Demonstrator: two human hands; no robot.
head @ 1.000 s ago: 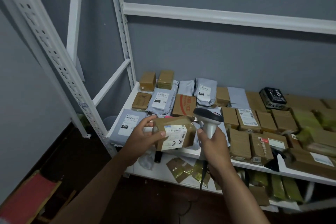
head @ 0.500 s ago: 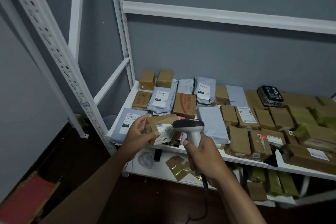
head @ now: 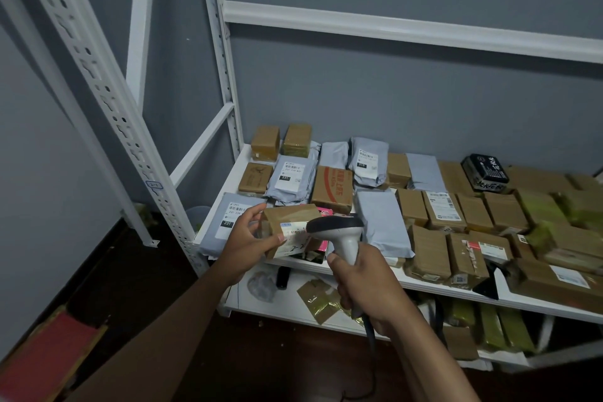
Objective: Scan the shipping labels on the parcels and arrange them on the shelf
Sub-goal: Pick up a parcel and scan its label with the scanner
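a brown cardboard parcel (head: 288, 227) is gripped by the curled left hand (head: 249, 243) above the white shelf (head: 228, 202) front edge, its white shipping label (head: 293, 238) partly hidden by the grey barcode scanner (head: 339, 232), which is clasped in the right hand (head: 368, 284). "231" is read on a grey mailer (head: 231, 219) to the left.

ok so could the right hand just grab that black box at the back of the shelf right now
Probably not as things stand: the right hand grips the scanner, so it isn't free, though nothing lies on top of the black box.
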